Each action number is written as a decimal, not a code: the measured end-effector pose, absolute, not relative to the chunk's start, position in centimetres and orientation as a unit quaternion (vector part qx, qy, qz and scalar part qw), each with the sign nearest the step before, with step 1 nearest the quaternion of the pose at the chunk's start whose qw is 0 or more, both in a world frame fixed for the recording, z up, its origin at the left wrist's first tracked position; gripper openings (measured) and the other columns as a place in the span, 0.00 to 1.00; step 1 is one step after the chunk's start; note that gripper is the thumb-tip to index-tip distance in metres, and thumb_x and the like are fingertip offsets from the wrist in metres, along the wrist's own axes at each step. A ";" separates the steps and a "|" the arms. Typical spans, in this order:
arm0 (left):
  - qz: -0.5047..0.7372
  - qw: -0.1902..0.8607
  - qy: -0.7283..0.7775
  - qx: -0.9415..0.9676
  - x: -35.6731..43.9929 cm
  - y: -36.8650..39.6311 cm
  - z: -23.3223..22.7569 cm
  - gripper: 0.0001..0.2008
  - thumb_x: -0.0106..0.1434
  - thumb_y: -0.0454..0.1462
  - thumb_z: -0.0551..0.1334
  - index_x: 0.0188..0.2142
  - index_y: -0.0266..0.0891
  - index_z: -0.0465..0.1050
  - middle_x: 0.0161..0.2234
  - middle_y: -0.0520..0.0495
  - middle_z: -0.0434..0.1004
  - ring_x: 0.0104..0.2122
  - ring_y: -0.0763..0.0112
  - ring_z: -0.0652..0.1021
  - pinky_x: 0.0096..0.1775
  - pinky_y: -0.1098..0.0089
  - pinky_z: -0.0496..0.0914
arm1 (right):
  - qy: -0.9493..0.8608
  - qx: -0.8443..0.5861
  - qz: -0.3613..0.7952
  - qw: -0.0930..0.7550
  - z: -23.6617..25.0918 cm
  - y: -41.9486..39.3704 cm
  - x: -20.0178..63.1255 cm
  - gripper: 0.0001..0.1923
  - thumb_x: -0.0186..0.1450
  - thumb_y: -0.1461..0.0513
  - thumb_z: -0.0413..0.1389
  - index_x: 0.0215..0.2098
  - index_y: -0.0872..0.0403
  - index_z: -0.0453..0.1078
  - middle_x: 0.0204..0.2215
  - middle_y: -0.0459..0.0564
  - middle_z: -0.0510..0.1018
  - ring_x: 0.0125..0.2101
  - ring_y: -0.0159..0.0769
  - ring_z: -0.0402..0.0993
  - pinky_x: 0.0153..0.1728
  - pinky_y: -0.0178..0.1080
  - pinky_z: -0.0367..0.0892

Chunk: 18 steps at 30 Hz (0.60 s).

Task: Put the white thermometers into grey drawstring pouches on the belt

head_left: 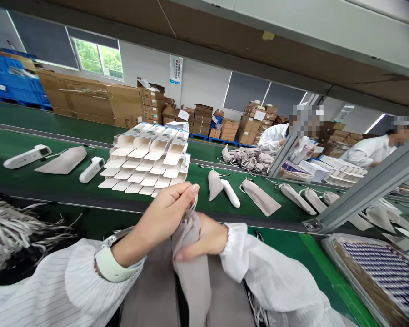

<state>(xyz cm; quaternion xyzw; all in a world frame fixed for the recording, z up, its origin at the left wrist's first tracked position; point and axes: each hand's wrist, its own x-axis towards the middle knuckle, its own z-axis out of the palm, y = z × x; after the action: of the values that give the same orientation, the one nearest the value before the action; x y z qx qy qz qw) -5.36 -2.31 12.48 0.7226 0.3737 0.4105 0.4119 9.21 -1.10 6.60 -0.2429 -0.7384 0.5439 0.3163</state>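
Note:
In the middle of the view a grey drawstring pouch (195, 277) hangs between my two hands, its closed end pointing down. My left hand (173, 206) pinches the pale cord at the pouch's top. Around the neck of the pouch, just below, my right hand (207, 238) is closed with its thumb across the front. Whether anything sits inside the pouch cannot be made out. Below lie more flat grey pouches (150, 290). A white handheld device (92, 170) rests on the green conveyor belt beyond my hands, and another filled-looking pouch (66, 161) lies left of it.
Stacked open white boxes (146, 163) stand on the belt ahead. A heap of corded pouches (13, 231) is at left. Several pouches (261, 197) lie along the belt to the right, near a slanted metal post (371, 188). A tray of small packs (378, 268) sits at lower right. Two co-workers are beyond.

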 end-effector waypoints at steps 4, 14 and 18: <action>0.424 0.297 0.376 0.768 -4.3 -2.9 10.6 0.09 0.63 0.41 0.48 0.33 0.40 0.63 0.28 0.53 0.65 0.28 0.74 0.67 0.32 0.73 0.62 | -0.624 -0.534 0.189 0.538 8.9 1.0 14.2 0.26 0.43 0.60 0.58 0.41 0.55 0.60 0.33 0.50 0.70 0.35 0.37 0.68 0.39 0.40 0.63; 0.103 0.192 0.310 0.926 -1.6 -5.6 2.0 0.10 0.54 0.25 0.53 0.34 0.37 0.66 0.34 0.46 0.67 0.37 0.64 0.68 0.38 0.67 0.65 | -0.432 -0.878 -0.119 0.170 3.9 4.9 25.1 0.34 0.58 0.57 0.49 0.59 0.55 0.42 0.42 0.64 0.67 0.43 0.51 0.63 0.38 0.47 0.58; 0.099 0.164 0.337 0.922 -1.9 -5.4 2.5 0.13 0.50 0.21 0.50 0.30 0.37 0.64 0.34 0.46 0.66 0.37 0.66 0.68 0.40 0.67 0.65 | -0.517 -0.820 -0.014 0.244 2.1 6.0 24.2 0.23 0.57 0.61 0.50 0.51 0.55 0.57 0.40 0.59 0.68 0.43 0.45 0.63 0.42 0.44 0.55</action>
<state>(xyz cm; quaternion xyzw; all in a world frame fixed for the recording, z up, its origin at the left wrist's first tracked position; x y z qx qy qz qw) -1.91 -5.38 2.52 0.9218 0.3374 0.0986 0.1636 24.22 6.00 2.12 -0.8204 -0.5170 -0.0145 0.2439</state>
